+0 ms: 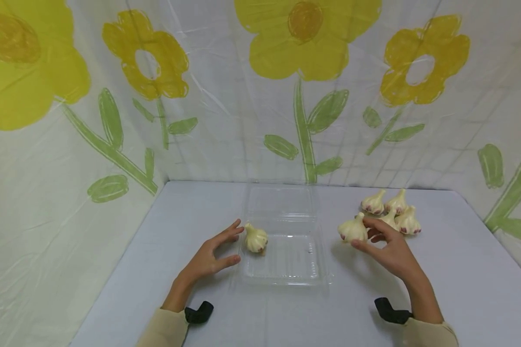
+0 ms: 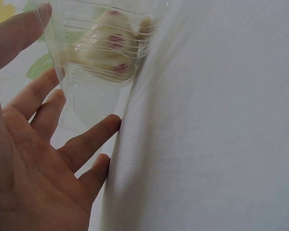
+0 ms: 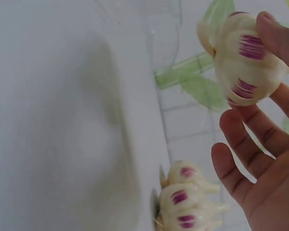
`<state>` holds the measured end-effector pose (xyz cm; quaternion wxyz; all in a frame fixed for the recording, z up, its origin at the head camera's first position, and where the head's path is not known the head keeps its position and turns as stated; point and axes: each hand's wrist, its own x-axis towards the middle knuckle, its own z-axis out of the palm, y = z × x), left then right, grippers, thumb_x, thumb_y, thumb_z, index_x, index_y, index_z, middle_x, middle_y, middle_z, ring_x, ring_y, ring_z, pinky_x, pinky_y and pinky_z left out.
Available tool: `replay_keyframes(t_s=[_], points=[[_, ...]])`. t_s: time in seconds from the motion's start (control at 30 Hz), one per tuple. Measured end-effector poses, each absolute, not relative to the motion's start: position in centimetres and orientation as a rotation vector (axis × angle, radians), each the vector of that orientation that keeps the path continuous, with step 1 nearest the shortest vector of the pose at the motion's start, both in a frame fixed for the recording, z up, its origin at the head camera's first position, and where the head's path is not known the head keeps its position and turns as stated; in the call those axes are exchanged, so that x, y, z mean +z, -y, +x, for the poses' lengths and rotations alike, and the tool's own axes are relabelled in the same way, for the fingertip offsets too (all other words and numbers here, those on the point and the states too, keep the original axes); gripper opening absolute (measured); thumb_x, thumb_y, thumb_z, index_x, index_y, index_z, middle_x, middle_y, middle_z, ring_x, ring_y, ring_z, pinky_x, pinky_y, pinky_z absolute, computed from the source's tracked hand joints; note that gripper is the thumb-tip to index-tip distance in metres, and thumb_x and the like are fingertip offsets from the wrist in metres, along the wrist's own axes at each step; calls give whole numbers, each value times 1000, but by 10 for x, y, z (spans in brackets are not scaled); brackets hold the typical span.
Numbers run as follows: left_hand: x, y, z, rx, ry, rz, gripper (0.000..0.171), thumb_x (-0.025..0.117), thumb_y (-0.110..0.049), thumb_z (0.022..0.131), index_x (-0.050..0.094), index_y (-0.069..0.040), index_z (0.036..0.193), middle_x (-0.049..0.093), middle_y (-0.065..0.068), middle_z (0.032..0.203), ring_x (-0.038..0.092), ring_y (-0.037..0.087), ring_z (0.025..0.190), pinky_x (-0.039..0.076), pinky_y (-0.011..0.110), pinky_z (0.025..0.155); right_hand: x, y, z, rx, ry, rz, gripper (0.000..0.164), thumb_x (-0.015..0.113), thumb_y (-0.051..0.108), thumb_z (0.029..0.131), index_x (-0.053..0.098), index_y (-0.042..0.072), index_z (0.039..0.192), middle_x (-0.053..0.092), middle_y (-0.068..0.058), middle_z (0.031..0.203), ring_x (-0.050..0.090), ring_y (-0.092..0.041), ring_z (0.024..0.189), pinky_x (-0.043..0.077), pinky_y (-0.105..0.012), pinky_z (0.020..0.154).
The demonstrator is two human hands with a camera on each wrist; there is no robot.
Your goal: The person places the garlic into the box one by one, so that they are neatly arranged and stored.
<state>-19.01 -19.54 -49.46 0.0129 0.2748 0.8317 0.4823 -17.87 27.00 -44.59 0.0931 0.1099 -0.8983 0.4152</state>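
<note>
My right hand (image 1: 384, 246) pinches a garlic bulb (image 1: 353, 229) between thumb and fingers, held above the table right of the clear plastic container. In the right wrist view this bulb (image 3: 250, 57) shows purple streaks. The container (image 1: 282, 280) lies with its lid (image 1: 280, 200) folded back toward the wall. A second garlic bulb (image 1: 256, 239) sits in its left part. Beside the container's left side, my left hand (image 1: 208, 255) has its fingers spread. In the left wrist view, fingertips (image 2: 47, 12) are at the clear wall; whether they press it I cannot tell.
Several more garlic bulbs (image 1: 408, 221) stand in a cluster at the table's back right, partly behind my right hand. A white cloth covers the table (image 1: 199, 207). Behind it hangs a flower-printed sheet (image 1: 226, 144). Black wrist mounts (image 1: 198, 313) project from both sleeves.
</note>
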Motion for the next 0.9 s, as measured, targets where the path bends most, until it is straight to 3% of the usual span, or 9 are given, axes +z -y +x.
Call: replay_keyframes(t_s=[0.2, 0.5, 0.67, 0.9], points=[[-495, 197, -187, 1491, -2613, 843, 68, 77, -21, 91, 49, -18, 153, 31, 4, 168, 58, 34, 135, 35, 67, 113, -445, -260, -180, 1245, 2679, 309, 56, 82, 27, 88, 62, 11, 138, 65, -5, 123, 57, -3, 96, 52, -30, 84], [-496, 198, -189, 1485, -2621, 846, 67, 76, -21, 92, 48, -16, 153, 30, 4, 168, 57, 34, 135, 35, 66, 113, -447, -245, -182, 1249, 2731, 305, 54, 81, 35, 88, 63, 19, 136, 65, -1, 119, 59, -16, 100, 51, -40, 85], [-494, 197, -189, 1491, -2613, 848, 67, 76, -21, 92, 48, -14, 153, 30, 3, 168, 57, 34, 135, 34, 67, 113, -447, -238, -183, 1276, 2751, 326, 56, 81, 38, 88, 62, 21, 138, 66, -4, 121, 59, -25, 104, 49, -40, 84], [-492, 194, -190, 1494, -2602, 857, 68, 76, -20, 92, 48, -17, 153, 30, 3, 168, 57, 33, 135, 35, 66, 114, -445, -232, -187, 1259, 2722, 366, 57, 82, 36, 87, 61, 20, 139, 67, -4, 123, 60, -23, 104, 50, -47, 86]])
